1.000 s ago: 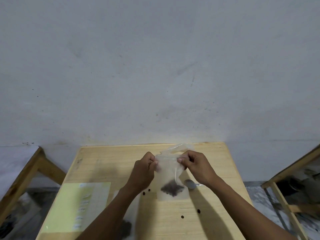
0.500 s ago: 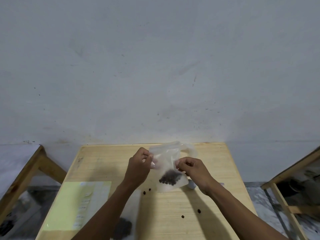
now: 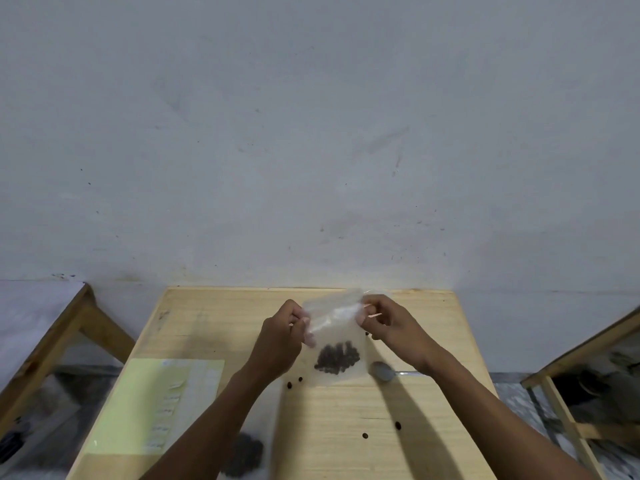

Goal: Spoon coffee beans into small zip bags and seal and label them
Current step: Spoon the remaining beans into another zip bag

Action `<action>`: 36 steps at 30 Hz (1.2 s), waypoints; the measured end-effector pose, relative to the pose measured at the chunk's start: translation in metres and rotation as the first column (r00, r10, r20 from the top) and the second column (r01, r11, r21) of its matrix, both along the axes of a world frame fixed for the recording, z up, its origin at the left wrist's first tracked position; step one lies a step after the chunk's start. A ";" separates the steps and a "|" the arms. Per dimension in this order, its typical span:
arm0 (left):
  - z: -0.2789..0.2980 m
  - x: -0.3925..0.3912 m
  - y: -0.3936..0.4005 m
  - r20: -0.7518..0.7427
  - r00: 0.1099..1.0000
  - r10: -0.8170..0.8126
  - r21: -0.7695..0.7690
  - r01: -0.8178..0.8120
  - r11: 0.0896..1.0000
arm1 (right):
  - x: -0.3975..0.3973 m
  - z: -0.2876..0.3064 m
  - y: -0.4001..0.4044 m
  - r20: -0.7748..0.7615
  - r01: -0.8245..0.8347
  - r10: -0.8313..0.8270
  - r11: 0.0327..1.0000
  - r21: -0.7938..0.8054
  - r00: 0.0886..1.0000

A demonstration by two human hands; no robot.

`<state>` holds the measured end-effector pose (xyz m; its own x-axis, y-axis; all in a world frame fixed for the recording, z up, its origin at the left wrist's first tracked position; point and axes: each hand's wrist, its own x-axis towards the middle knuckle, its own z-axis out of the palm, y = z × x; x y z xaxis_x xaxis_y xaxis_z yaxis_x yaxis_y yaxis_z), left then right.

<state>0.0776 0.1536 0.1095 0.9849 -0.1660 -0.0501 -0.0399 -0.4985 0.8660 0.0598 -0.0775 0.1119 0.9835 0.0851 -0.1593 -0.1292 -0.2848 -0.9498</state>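
Note:
A small clear zip bag [image 3: 337, 329] hangs above the wooden table [image 3: 398, 407], with a dark clump of coffee beans [image 3: 337, 357] in its bottom. My left hand [image 3: 282, 336] pinches the bag's upper left edge. At the upper right corner my right hand [image 3: 389, 323] pinches the top strip. A metal spoon [image 3: 382, 371] lies on the table just right of the bag, its handle under my right wrist. A larger heap of beans [image 3: 246, 457] in clear plastic shows near the front edge, partly hidden by my left forearm.
A pale yellow sheet with small white labels [image 3: 162, 407] lies at the table's front left. Loose beans [image 3: 294, 382] are scattered on the wood, some near the front [image 3: 381, 430]. Wooden frames stand left [image 3: 69, 327] and right [image 3: 571, 362]. A grey wall rises behind.
The bag went from tilted to hanging straight again, and both hands shifted slightly along its top edge. The spoon is back in sight beside the bag.

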 end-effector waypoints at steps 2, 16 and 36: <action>0.000 0.000 0.003 0.003 0.996 -0.087 0.051 0.087 0.995 | 0.003 0.002 0.000 -0.016 0.026 -0.025 0.997 0.072 1.000; 0.006 -0.002 0.009 0.113 0.984 -0.138 0.048 0.133 0.990 | 0.012 0.022 0.021 0.092 -0.179 0.231 0.906 -0.384 0.969; 0.011 -0.012 0.016 0.336 0.926 -0.173 0.128 0.137 0.982 | 0.004 0.026 0.057 0.247 -0.132 0.347 0.781 -0.611 0.905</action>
